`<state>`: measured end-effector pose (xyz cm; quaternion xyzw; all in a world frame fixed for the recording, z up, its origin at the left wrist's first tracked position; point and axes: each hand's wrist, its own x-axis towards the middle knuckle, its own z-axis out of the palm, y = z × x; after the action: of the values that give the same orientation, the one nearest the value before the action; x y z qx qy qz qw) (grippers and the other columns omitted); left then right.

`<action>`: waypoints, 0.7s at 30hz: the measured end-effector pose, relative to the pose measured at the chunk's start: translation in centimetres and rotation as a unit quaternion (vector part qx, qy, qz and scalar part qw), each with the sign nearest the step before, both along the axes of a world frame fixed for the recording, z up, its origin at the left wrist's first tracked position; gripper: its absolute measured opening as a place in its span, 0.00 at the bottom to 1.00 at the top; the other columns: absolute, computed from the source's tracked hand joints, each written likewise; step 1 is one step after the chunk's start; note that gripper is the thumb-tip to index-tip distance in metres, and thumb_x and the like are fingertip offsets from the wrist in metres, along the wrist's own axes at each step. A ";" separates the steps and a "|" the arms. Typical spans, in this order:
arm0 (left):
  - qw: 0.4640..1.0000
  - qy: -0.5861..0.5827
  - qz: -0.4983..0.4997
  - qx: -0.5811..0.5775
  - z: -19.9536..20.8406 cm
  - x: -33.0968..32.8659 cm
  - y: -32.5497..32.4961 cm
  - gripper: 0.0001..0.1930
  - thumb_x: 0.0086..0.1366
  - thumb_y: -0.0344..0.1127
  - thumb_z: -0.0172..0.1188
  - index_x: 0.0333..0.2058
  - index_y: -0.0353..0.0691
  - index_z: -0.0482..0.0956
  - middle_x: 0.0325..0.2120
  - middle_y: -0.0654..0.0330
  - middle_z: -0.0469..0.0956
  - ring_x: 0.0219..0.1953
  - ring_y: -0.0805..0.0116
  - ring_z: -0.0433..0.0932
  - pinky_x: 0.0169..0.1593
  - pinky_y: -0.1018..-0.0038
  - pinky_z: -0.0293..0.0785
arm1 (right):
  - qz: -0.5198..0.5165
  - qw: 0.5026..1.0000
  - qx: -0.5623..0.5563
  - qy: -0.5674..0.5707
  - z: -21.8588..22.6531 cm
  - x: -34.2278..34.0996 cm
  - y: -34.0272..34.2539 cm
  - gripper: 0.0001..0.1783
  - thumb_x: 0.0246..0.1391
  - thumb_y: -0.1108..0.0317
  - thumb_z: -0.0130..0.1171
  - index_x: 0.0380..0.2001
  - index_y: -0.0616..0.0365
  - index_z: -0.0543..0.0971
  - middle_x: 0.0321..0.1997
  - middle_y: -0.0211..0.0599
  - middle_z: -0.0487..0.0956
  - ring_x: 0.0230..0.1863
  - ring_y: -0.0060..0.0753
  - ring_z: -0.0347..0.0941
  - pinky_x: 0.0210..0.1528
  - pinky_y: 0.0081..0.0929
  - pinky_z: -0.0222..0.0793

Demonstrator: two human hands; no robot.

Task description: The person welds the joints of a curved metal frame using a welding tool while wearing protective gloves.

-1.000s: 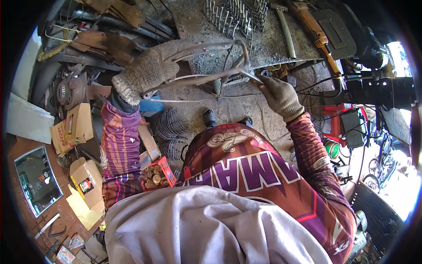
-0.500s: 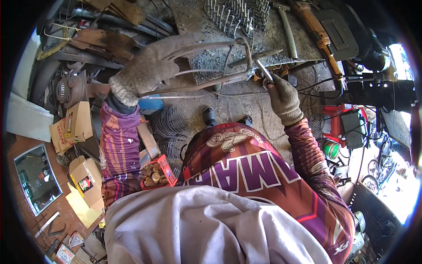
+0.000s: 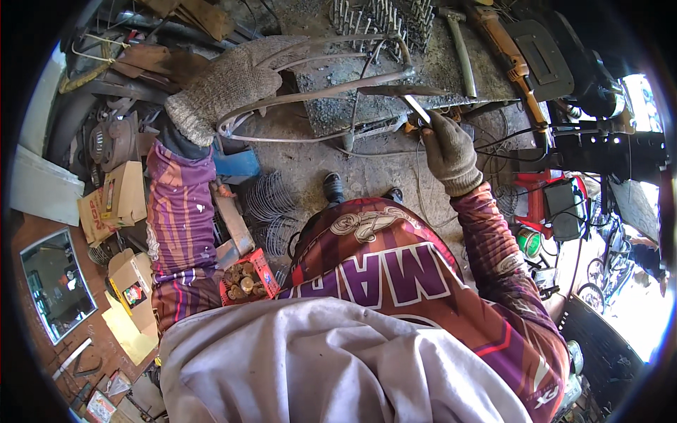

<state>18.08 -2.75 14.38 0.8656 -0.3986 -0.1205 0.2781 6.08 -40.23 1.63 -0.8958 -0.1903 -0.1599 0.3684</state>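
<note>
1. Here's the left hand (image 3: 240, 84) in its thick grey knitted glove, clamped on the bent grey metal frame (image 3: 331, 88), fingers partly hidden behind the rods.
2. The frame stretches rightward from that glove, its looped bars spanning, from this view, the front left corner of the grit-covered metal counter (image 3: 438, 76).
3. Over on the other side, the right hand (image 3: 451, 151), gloved too, closes firmly around the pale handle of the dark, narrow-headed hammer (image 3: 403, 91).
4. And look at that dark head: it sits right by the frame's bent right end, seen against the counter's front edge; whether they touch, I cannot tell.
5. Up at the counter's far edge, a dense cluster of upright metal pins (image 3: 384, 25) stands in rows.
6. Right of the pins, a wooden-handled hammer (image 3: 462, 56) lies with its handle toward the front edge.
7. By the counter's right edge, a long orange power tool (image 3: 506, 49) is next, with a black plate with a rectangular window (image 3: 541, 60) just beside it.
8. Down near the left sleeve, a red plastic basket (image 3: 266, 271) carries rusty round metal pieces (image 3: 245, 284), and wire coils (image 3: 268, 197) lie on the floor (image 3: 367, 169).
</note>
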 end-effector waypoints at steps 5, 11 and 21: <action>0.900 -0.303 -0.114 0.290 0.0 -0.3 1.1 0.18 0.47 0.32 0.68 0.40 0.38 0.85 0.52 0.51 0.77 0.61 0.50 0.72 0.59 0.61 0.75 | 0.040 0.999 -0.030 -0.016 -0.1 0.6 -0.4 0.17 0.59 0.69 0.61 0.50 0.64 0.78 0.34 0.50 0.82 0.32 0.49 0.81 0.33 0.38 0.78; 0.981 0.145 0.106 -0.079 1.1 -1.6 -0.9 0.29 0.61 0.30 0.60 0.63 0.40 0.72 0.47 0.58 0.79 0.35 0.72 0.78 0.36 0.74 0.78 | 0.029 0.999 0.000 -0.041 0.4 1.1 -0.7 0.16 0.60 0.70 0.60 0.50 0.64 0.78 0.32 0.48 0.81 0.29 0.46 0.81 0.31 0.37 0.77; 0.968 0.224 0.103 -0.051 3.3 -2.2 -2.1 0.31 0.64 0.28 0.54 0.67 0.40 0.66 0.59 0.55 0.75 0.47 0.73 0.78 0.49 0.75 0.78 | 0.033 0.995 -0.091 0.010 0.8 -0.1 0.0 0.17 0.60 0.68 0.60 0.53 0.58 0.78 0.32 0.46 0.81 0.31 0.49 0.80 0.32 0.39 0.75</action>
<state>15.91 -4.88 17.64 0.8376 -0.2401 -0.2615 0.4152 5.99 -40.25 2.46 -0.9203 -0.2301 -0.1205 0.2926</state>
